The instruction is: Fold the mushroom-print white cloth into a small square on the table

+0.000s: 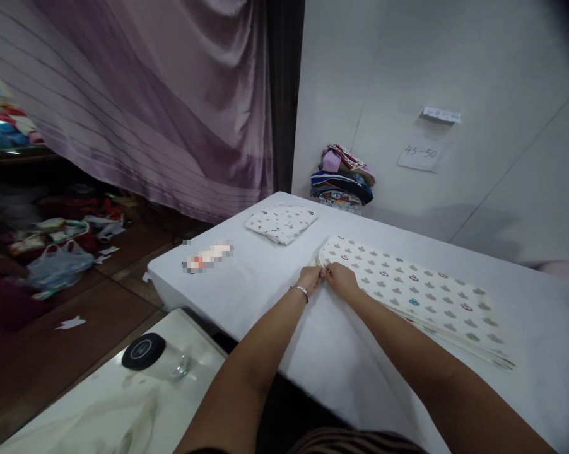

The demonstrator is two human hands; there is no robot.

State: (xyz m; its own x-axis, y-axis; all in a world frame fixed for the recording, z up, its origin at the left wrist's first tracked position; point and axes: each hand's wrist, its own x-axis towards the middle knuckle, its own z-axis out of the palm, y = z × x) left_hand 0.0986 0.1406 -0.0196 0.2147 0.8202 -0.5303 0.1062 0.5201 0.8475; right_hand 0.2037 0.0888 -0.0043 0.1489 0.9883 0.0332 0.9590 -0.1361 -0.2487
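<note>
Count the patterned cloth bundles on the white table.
2: a long bundle, with the left hand and right hand at its left end, and a small bundle farther off, to its left. The long one is layered, so more pieces may be hidden within.

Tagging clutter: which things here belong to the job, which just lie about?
In the job:
folded printed fabric, left hand and right hand at its corner
white table
probably smaller printed cloth, untouched

Apparently lying about:
black-lidded clear container
colourful textile pile
plastic bag
paper scrap
</note>
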